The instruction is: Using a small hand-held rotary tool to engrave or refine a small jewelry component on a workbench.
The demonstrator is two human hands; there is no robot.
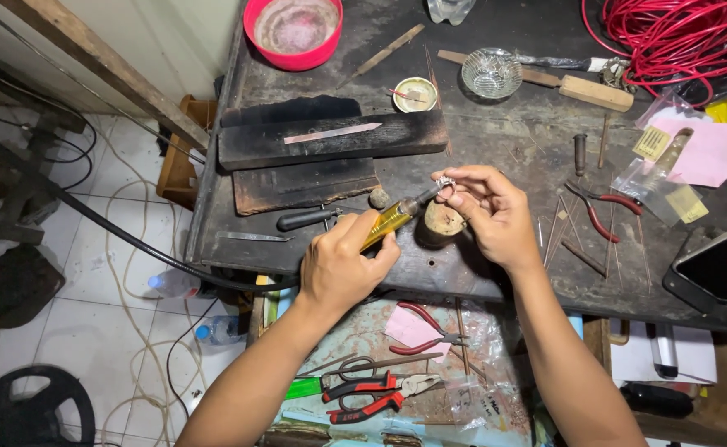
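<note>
While the left hand (pixel 343 269) is closed around the yellow handle of a small screwdriver-like tool (pixel 396 217), its metal tip reaches up to a small silvery ring (pixel 445 181) pinched between the fingertips of the right hand (pixel 487 213). Both hands hover over the front edge of a dark, worn workbench (pixel 496 141), just above a rounded wooden stub (pixel 443 220). The step in hand looks like fine work on the ring's setting, though the piece is too small to say for sure. A steady pinch and light, well-aimed pressure from the tip seem called for. Red-handled pliers (pixel 603 211) lie to the right, well apart, and a charred black block (pixel 330 136) sits behind the hands.
</note>
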